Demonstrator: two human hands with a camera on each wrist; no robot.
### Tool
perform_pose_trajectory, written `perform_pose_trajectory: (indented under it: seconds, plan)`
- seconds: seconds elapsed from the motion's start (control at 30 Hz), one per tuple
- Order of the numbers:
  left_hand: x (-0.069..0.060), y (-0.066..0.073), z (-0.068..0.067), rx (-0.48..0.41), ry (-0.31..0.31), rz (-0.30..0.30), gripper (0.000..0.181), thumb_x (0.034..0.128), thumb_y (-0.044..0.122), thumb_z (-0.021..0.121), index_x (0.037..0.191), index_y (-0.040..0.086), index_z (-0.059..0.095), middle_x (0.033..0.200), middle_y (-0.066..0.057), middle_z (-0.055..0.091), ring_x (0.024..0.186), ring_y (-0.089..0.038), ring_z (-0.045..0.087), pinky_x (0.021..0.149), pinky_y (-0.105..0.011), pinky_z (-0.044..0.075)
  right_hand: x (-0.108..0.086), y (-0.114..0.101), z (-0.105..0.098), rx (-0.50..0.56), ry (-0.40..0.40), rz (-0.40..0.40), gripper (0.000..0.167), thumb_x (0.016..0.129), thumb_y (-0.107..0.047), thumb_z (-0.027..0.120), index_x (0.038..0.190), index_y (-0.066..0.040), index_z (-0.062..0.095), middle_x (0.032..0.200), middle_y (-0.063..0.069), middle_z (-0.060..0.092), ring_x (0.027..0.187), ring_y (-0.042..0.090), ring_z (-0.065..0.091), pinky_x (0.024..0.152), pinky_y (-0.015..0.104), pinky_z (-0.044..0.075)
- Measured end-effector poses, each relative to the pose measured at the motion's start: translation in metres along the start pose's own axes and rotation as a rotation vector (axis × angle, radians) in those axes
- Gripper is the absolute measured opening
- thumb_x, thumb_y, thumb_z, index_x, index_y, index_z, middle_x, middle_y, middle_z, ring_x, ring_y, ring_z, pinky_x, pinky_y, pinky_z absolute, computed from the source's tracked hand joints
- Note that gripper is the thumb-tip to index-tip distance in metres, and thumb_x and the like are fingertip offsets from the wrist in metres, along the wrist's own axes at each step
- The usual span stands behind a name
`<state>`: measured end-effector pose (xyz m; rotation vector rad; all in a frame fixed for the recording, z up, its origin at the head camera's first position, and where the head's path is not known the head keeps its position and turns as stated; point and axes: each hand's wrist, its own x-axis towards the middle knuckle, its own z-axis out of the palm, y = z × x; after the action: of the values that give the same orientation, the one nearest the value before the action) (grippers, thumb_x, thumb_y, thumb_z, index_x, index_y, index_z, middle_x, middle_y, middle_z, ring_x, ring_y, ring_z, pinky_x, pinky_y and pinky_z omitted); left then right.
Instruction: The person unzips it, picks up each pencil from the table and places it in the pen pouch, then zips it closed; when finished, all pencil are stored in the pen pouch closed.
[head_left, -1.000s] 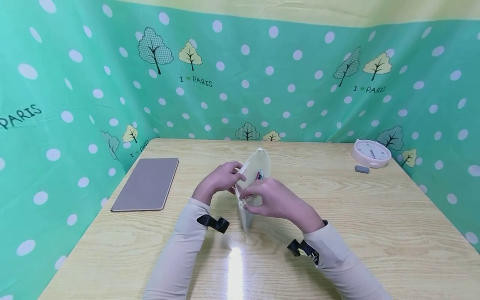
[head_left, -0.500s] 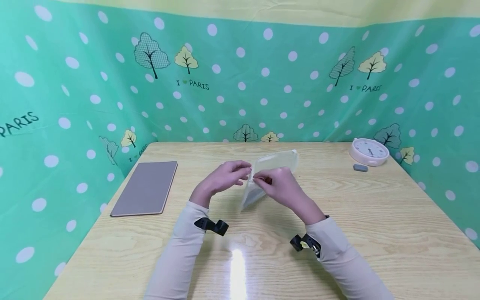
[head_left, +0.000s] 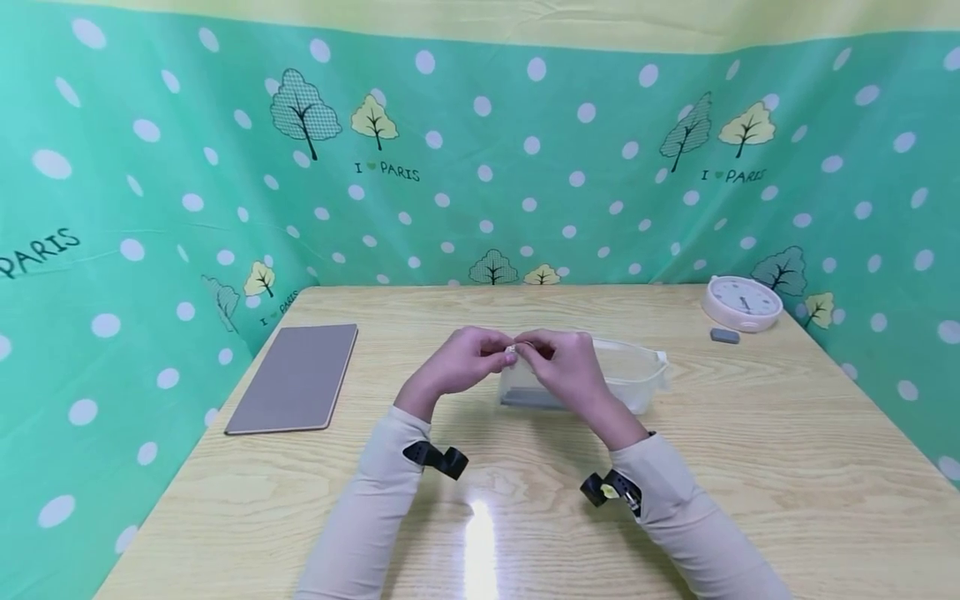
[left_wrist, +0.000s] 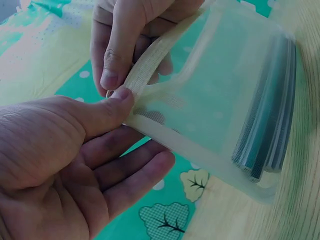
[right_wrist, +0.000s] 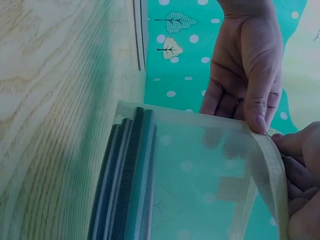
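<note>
A translucent whitish mesh zip pouch (head_left: 637, 393) hangs over the table between the hands, its long side stretching to the right. Through its wall, several dark pens or pencils (left_wrist: 265, 110) show along the bottom. The left hand (head_left: 461, 367) pinches the pouch's upper left corner between thumb and fingers. Close beside it, the right hand (head_left: 566, 367) pinches the zip edge at that same corner; its fingertips hide the zip pull. In the right wrist view, the top edges of the pouch (right_wrist: 200, 165) stand apart near the right hand.
A grey-brown notebook (head_left: 294, 379) lies on the left of the wooden table (head_left: 675, 500). At the back right are a pink round clock (head_left: 742, 302) and a small grey eraser-like block (head_left: 724, 336). A green dotted curtain (head_left: 525, 167) closes off the back and sides.
The pouch has swung from pointing away to lying across toward the right. The left hand loosened from its side, then took its corner. The right hand has moved up to that corner.
</note>
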<state>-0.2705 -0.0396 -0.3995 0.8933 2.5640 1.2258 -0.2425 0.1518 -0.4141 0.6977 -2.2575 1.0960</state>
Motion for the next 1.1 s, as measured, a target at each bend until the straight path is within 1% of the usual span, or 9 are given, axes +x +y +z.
perform_pose_trajectory:
  seconds: [0.1, 0.23, 0.3, 0.4, 0.47, 0.67, 0.83, 0.97, 1.1]
  plan:
    - [0.000, 0.000, 0.001, -0.014, 0.009, -0.014, 0.025, 0.1032, 0.013, 0.064, 0.122, -0.002, 0.073, 0.106, -0.011, 0.078, 0.094, -0.020, 0.074, 0.085, -0.031, 0.063, 0.001, -0.001, -0.001, -0.005, -0.004, 0.019, 0.006, 0.089, 0.003, 0.076, 0.094, 0.004, 0.080, 0.084, 0.014, 0.078, 0.064, 0.018, 0.070, 0.056, 0.023, 0.057]
    - [0.001, -0.001, 0.000, -0.037, 0.019, -0.034, 0.024, 0.1025, 0.010, 0.064, 0.120, -0.003, 0.073, 0.107, -0.012, 0.078, 0.093, -0.019, 0.075, 0.084, -0.030, 0.064, 0.002, -0.002, -0.003, -0.013, -0.020, 0.034, 0.006, 0.088, 0.003, 0.077, 0.093, 0.003, 0.080, 0.082, 0.012, 0.078, 0.062, 0.015, 0.066, 0.055, 0.020, 0.052]
    - [0.002, -0.001, 0.000, -0.037, 0.025, -0.045, 0.023, 0.1021, 0.009, 0.065, 0.119, -0.003, 0.074, 0.105, -0.013, 0.078, 0.090, -0.019, 0.075, 0.083, -0.033, 0.065, 0.002, -0.002, -0.004, -0.017, -0.036, 0.038, 0.005, 0.088, 0.003, 0.077, 0.091, 0.002, 0.080, 0.079, 0.011, 0.077, 0.060, 0.013, 0.064, 0.053, 0.019, 0.050]
    - [0.001, -0.003, -0.003, -0.029, 0.045, -0.063, 0.021, 0.1016, 0.009, 0.065, 0.116, -0.004, 0.075, 0.103, -0.014, 0.078, 0.086, -0.018, 0.075, 0.082, -0.038, 0.066, 0.003, 0.000, -0.007, -0.030, -0.060, 0.047, 0.004, 0.089, 0.002, 0.076, 0.090, 0.002, 0.080, 0.079, 0.011, 0.077, 0.060, 0.014, 0.066, 0.053, 0.020, 0.051]
    - [0.000, -0.005, -0.006, -0.033, 0.063, -0.082, 0.021, 0.1017, 0.009, 0.065, 0.116, -0.004, 0.075, 0.103, -0.015, 0.077, 0.084, -0.018, 0.074, 0.081, -0.039, 0.066, 0.004, 0.003, -0.010, -0.045, -0.072, 0.058, 0.005, 0.089, 0.001, 0.076, 0.090, 0.002, 0.081, 0.079, 0.012, 0.078, 0.061, 0.015, 0.068, 0.054, 0.021, 0.053]
    - [-0.007, -0.013, -0.021, -0.073, 0.139, -0.145, 0.021, 0.1023, 0.005, 0.062, 0.116, -0.008, 0.073, 0.103, -0.020, 0.077, 0.087, -0.024, 0.076, 0.079, -0.032, 0.066, 0.005, 0.013, -0.024, -0.104, -0.065, 0.114, 0.006, 0.091, 0.000, 0.075, 0.092, 0.000, 0.081, 0.082, 0.012, 0.078, 0.065, 0.019, 0.071, 0.058, 0.028, 0.057]
    - [-0.012, -0.016, -0.029, -0.104, 0.150, -0.178, 0.023, 0.1034, 0.004, 0.060, 0.119, -0.010, 0.071, 0.106, -0.023, 0.076, 0.091, -0.029, 0.076, 0.084, -0.042, 0.065, 0.006, 0.020, -0.029, -0.115, -0.067, 0.145, 0.007, 0.092, 0.000, 0.075, 0.093, 0.001, 0.081, 0.084, 0.013, 0.078, 0.067, 0.021, 0.072, 0.060, 0.030, 0.057]
    - [-0.013, -0.016, -0.031, -0.116, 0.143, -0.193, 0.024, 0.1037, 0.005, 0.060, 0.119, -0.010, 0.070, 0.106, -0.023, 0.076, 0.090, -0.029, 0.076, 0.086, -0.046, 0.065, 0.007, 0.022, -0.029, -0.145, -0.073, 0.140, 0.006, 0.091, -0.001, 0.075, 0.094, 0.001, 0.081, 0.084, 0.013, 0.078, 0.065, 0.020, 0.070, 0.058, 0.029, 0.056]
    - [-0.013, -0.016, -0.031, -0.115, 0.138, -0.197, 0.024, 0.1037, 0.005, 0.060, 0.119, -0.010, 0.070, 0.105, -0.023, 0.076, 0.088, -0.028, 0.076, 0.085, -0.045, 0.065, 0.008, 0.022, -0.031, -0.220, -0.074, 0.082, 0.007, 0.090, 0.002, 0.075, 0.093, 0.002, 0.080, 0.083, 0.013, 0.078, 0.065, 0.021, 0.071, 0.058, 0.033, 0.060]
